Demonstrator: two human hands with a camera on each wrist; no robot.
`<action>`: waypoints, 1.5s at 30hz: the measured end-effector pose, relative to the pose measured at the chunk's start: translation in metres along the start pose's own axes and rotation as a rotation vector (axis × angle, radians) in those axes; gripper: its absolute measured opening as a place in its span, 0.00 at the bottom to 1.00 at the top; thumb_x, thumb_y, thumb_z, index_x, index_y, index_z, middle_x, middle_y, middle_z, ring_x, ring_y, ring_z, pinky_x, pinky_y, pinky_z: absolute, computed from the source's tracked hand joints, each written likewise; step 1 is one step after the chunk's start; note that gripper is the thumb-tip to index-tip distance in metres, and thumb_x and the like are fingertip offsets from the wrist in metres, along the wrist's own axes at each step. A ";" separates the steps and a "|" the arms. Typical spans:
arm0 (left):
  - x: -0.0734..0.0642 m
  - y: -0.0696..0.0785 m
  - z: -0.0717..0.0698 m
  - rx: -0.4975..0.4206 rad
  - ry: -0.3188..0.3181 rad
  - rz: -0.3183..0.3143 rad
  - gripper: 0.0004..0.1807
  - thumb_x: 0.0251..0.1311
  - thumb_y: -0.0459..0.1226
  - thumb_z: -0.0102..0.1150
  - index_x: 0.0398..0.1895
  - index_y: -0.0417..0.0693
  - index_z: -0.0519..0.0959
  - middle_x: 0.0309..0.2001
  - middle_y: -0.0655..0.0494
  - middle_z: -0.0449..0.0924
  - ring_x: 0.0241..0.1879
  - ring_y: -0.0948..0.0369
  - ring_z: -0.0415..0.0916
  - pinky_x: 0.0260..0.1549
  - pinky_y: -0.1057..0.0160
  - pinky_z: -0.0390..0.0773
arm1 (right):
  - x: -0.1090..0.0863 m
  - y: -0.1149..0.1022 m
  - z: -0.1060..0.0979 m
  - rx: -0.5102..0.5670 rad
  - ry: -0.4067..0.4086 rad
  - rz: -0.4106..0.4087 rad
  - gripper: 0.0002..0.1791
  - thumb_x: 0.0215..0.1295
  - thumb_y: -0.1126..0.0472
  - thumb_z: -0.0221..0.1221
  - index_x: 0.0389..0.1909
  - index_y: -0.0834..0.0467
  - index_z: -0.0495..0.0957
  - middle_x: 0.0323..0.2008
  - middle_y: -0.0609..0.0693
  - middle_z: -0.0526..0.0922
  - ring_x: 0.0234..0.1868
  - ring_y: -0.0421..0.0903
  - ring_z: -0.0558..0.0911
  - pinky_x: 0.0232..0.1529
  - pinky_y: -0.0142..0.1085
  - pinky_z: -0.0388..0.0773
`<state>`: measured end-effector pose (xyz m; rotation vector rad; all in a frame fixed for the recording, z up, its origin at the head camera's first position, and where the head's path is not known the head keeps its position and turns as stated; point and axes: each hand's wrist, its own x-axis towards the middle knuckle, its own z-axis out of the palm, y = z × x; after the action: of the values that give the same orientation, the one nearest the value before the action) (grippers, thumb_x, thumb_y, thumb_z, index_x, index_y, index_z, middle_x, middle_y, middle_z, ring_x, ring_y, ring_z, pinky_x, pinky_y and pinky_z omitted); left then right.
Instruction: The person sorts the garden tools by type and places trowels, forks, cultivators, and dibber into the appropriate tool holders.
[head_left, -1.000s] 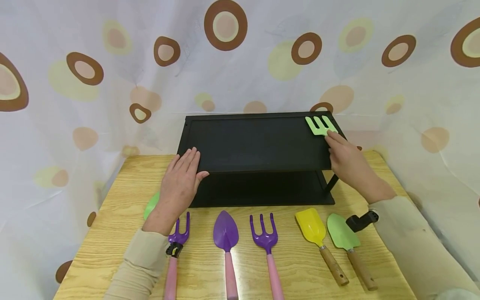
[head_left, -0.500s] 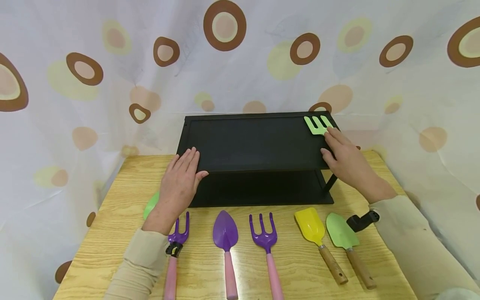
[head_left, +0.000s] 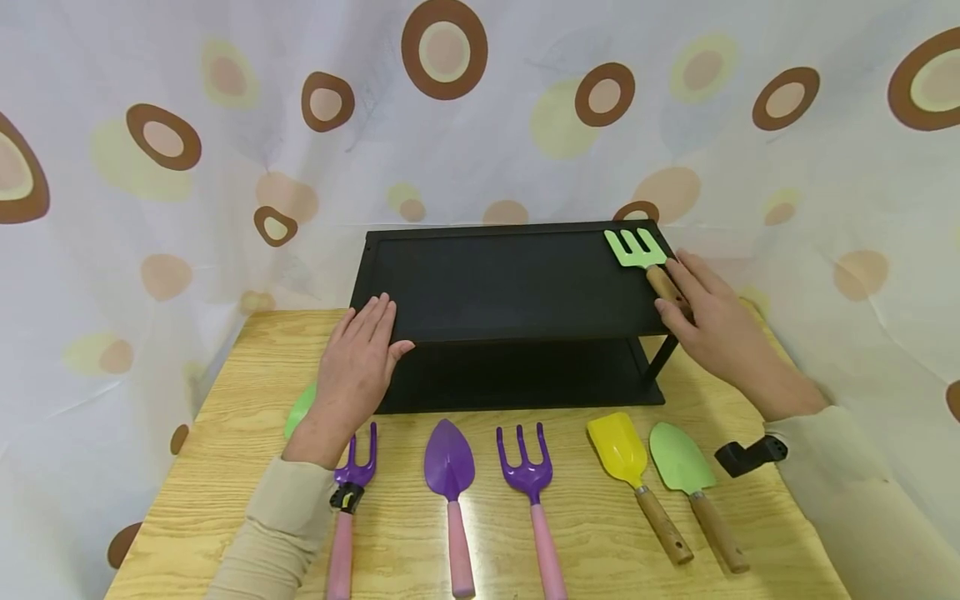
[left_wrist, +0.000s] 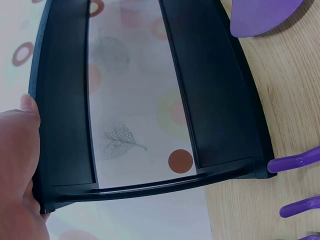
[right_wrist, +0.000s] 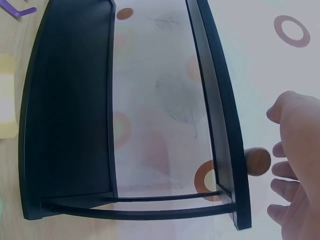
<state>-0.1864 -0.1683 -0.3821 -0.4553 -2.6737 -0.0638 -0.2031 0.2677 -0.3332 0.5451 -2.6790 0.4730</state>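
Observation:
A two-tier black shelf (head_left: 495,287) stands on the table. My left hand (head_left: 356,367) rests on the front left corner of its upper tier, fingers straight and thumb at the front edge. The left wrist view shows that hand (left_wrist: 17,160) against the shelf's side. A light green hand fork (head_left: 637,250) lies at the right end of the upper tier, its wooden handle (head_left: 663,285) overhanging the front edge. My right hand (head_left: 723,325) is beside this handle with fingers spread; in the right wrist view, the handle's end (right_wrist: 258,161) appears apart from the fingers.
In front lie a purple fork (head_left: 356,473), a purple trowel (head_left: 450,467), another purple fork (head_left: 528,475), a yellow shovel (head_left: 621,450) and a light green trowel (head_left: 682,462). A green tool head (head_left: 300,408) shows partly behind my left forearm. A patterned curtain hangs behind.
My right hand has let go of the green hand fork and moved to the right, uncovering its wooden handle. The fork stays on the upper tier. My left hand has not moved.

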 end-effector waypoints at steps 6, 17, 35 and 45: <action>0.000 0.000 -0.001 0.011 0.002 -0.001 0.35 0.64 0.56 0.33 0.67 0.43 0.55 0.68 0.49 0.55 0.68 0.55 0.50 0.67 0.54 0.49 | -0.009 0.000 -0.006 -0.008 0.013 0.004 0.31 0.67 0.55 0.45 0.68 0.61 0.50 0.69 0.58 0.51 0.68 0.57 0.54 0.65 0.51 0.53; 0.000 0.000 0.000 -0.015 0.029 0.007 0.34 0.64 0.56 0.34 0.66 0.43 0.56 0.67 0.49 0.56 0.68 0.55 0.51 0.67 0.53 0.50 | -0.032 -0.002 -0.013 0.056 -0.014 0.042 0.32 0.68 0.54 0.44 0.69 0.51 0.45 0.70 0.52 0.46 0.69 0.57 0.51 0.66 0.53 0.49; 0.000 0.000 0.000 0.004 0.020 0.002 0.35 0.64 0.56 0.33 0.67 0.43 0.56 0.68 0.49 0.55 0.68 0.55 0.50 0.67 0.54 0.49 | -0.069 0.004 -0.012 0.050 0.049 -0.004 0.32 0.65 0.59 0.50 0.68 0.56 0.50 0.69 0.56 0.52 0.68 0.56 0.53 0.69 0.43 0.47; 0.000 0.001 0.000 -0.002 0.029 0.008 0.34 0.64 0.56 0.33 0.67 0.43 0.56 0.68 0.49 0.56 0.68 0.55 0.51 0.67 0.54 0.50 | -0.094 0.005 -0.009 0.079 0.040 0.081 0.32 0.65 0.59 0.49 0.69 0.53 0.49 0.69 0.54 0.52 0.69 0.55 0.53 0.67 0.48 0.48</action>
<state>-0.1864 -0.1675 -0.3820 -0.4615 -2.6438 -0.0697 -0.1218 0.3043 -0.3652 0.4461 -2.6606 0.6087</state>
